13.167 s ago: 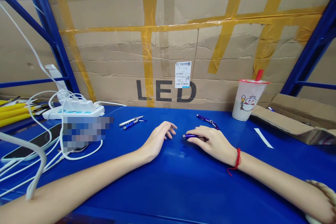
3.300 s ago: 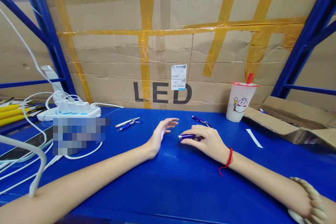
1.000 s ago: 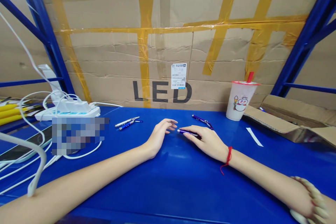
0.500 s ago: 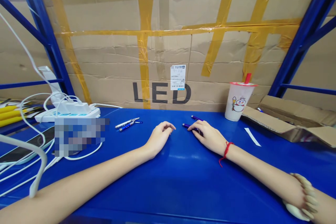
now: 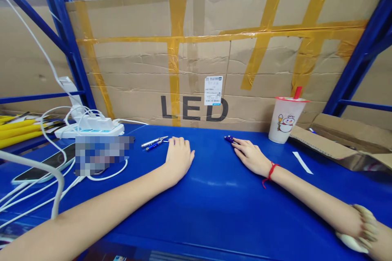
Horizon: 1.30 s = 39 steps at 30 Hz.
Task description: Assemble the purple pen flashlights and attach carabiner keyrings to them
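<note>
My left hand (image 5: 179,157) lies flat on the blue table (image 5: 214,200), fingers stretched out, its fingertips just right of a silver pen and a blue pen (image 5: 154,142). My right hand (image 5: 251,155), a red string round its wrist, also lies flat with fingers extended. Its fingertips touch a purple pen light (image 5: 229,139), of which only the front end shows; whether a second one lies under the fingers is hidden.
A taped cardboard sheet marked LED (image 5: 196,61) closes the back. A lidded cup with a red straw (image 5: 286,120), a paper strip (image 5: 302,162) and an open cardboard box (image 5: 343,140) are at right. A power strip (image 5: 92,128), white cables and a phone (image 5: 45,165) are at left.
My right hand carried the purple pen light away from me to the back and flattened over it. My left hand slid left toward the silver and blue pens and flattened out.
</note>
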{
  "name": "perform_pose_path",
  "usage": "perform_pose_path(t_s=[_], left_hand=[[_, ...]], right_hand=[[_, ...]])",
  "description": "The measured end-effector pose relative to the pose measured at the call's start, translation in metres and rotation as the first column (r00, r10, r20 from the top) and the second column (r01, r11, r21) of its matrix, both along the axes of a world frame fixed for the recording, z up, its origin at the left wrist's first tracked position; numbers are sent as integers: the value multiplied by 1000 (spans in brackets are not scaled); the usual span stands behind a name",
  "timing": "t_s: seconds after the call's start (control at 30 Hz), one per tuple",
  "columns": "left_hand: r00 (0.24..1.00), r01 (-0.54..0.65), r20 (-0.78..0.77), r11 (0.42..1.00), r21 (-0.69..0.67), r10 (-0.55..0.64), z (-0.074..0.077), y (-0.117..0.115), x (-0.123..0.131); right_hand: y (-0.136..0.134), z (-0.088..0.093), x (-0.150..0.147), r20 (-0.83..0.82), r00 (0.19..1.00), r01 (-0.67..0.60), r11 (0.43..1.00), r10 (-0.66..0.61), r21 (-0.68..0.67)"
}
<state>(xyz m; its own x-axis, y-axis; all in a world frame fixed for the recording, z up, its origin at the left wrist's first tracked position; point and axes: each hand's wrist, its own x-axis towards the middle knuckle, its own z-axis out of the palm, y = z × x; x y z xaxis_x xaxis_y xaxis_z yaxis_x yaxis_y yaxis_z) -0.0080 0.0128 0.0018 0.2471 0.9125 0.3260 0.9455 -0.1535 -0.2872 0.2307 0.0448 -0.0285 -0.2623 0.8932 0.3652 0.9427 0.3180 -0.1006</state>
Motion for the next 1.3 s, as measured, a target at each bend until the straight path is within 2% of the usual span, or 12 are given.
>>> perform_pose_path(t_s=[0.1,0.17,0.37,0.5,0.73,0.9,1.13,1.3], left_hand=[[963,-263,-70,965,-12,261,4,6,-8],[930,-366,-73,929,-64,361,6,10,-12],[876,-482,-64,864,-147,478,8,14,-13],[865,-499,-24,854,-146,502,7,13,-13],[930,-359,54,930,-77,364,1,13,-17],[989,-93,116,996,-14,95,-4,14,-17],[995,79,61,997,2,-79,-6,16,-14],[981,196,15,981,-2,-196,-3,14,-8]], right_hand=[[1,-1,1,-11,1000,25,999,-25,20],[0,0,0,-29,999,33,999,-32,39],[-6,3,-7,-93,995,-28,996,36,81],[-11,3,-12,-128,987,-86,989,102,124],[-17,6,-18,-103,990,-92,994,98,62],[-17,7,-17,-68,997,-28,1000,28,-6],[-19,9,-18,4,998,56,998,-56,-15],[-19,7,-18,30,996,82,995,-84,56]])
